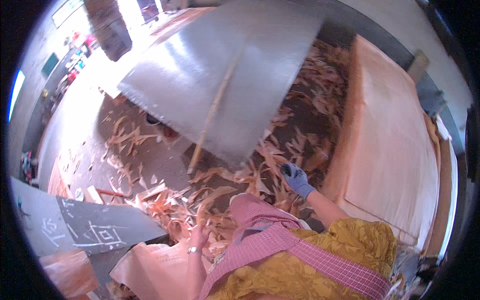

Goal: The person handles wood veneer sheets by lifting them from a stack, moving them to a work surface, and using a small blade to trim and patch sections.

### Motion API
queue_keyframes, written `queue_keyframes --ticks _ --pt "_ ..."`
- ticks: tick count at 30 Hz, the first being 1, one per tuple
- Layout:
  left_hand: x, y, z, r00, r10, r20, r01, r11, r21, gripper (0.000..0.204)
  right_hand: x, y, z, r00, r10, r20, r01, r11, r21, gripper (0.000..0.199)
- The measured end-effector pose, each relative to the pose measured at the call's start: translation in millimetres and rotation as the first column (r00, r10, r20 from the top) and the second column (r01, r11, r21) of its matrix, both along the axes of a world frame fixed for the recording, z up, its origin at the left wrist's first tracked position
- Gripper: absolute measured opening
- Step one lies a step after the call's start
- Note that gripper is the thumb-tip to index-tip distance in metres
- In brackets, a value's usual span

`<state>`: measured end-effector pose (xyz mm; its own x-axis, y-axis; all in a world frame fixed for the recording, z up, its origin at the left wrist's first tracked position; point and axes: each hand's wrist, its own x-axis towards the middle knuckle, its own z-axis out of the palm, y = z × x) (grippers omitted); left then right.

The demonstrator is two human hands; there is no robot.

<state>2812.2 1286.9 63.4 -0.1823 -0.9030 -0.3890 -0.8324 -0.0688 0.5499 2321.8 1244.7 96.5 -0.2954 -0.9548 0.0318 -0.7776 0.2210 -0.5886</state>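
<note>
My right hand point(297, 180), in a blue glove with dark fingers, reaches forward at the right. Its fingers are curled at the end of a pale reddish wood veneer strip point(272, 151). My bare left hand point(199, 236), with a metal watch point(192, 250) on the wrist, is low among a heap of torn veneer scraps point(172, 212). Its fingers are small and partly lost among the scraps, so their grip is unclear. Beyond both hands is a large smooth grey tabletop point(190, 85), with a thin wooden stick point(212, 112) lying across it.
At the right rises a tall stack of veneer sheets point(392, 150). More scraps point(320, 85) litter the floor between it and the tabletop. A grey panel with white chalk marks point(105, 227) stands at the lower left, near a veneer sheet point(150, 270). A pillar point(107, 27) is far left.
</note>
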Motion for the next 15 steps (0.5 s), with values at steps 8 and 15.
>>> queue_keyframes --ticks 8,15 --pt "139 -235 5 0.936 0.045 -0.349 -0.028 0.998 0.052 0.048 222 -309 -24 0.998 0.021 -0.064 -0.035 0.97 -0.24 0.038" --pt "379 -274 -38 0.75 0.654 -0.095 -0.61 0.74 0.283 0.037 264 -479 -85 0.927 -0.362 -0.096 0.342 0.923 -0.178 0.039"
